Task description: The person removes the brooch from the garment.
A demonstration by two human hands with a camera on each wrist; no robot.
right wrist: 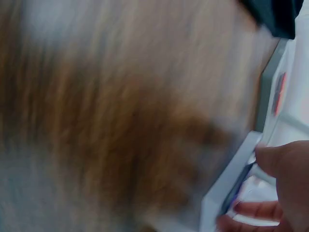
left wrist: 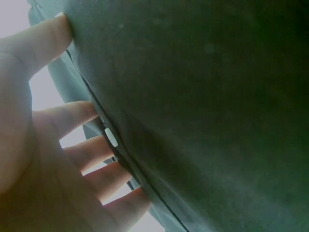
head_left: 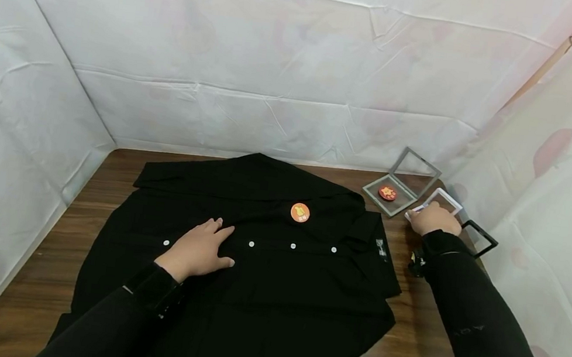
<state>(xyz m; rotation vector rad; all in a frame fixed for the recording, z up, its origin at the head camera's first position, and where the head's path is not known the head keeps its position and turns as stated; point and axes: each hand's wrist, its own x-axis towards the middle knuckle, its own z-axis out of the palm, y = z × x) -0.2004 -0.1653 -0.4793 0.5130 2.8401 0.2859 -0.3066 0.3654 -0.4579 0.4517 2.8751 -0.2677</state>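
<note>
A black short-sleeved shirt (head_left: 263, 282) with white buttons lies spread on the table, a round orange badge (head_left: 300, 212) on its upper chest. My left hand (head_left: 198, 251) rests on the shirt by the button line, fingers spread. In the left wrist view its fingers (left wrist: 108, 179) lie along the placket near a white button (left wrist: 111, 137). At the far right my right hand (head_left: 436, 220) reaches into an open white-framed case (head_left: 452, 200). Its thumb and fingers (right wrist: 258, 209) close about a small dark, purple-edged thing (right wrist: 236, 191), seen edge-on and partly hidden.
An open grey clear-lidded case (head_left: 393, 212) holds a red badge (head_left: 387, 193) left of my right hand. A black-framed case (head_left: 479, 239) stands beside the right wrist. White sheeting (head_left: 271, 124) walls the back and both sides of the wooden table (head_left: 44, 257).
</note>
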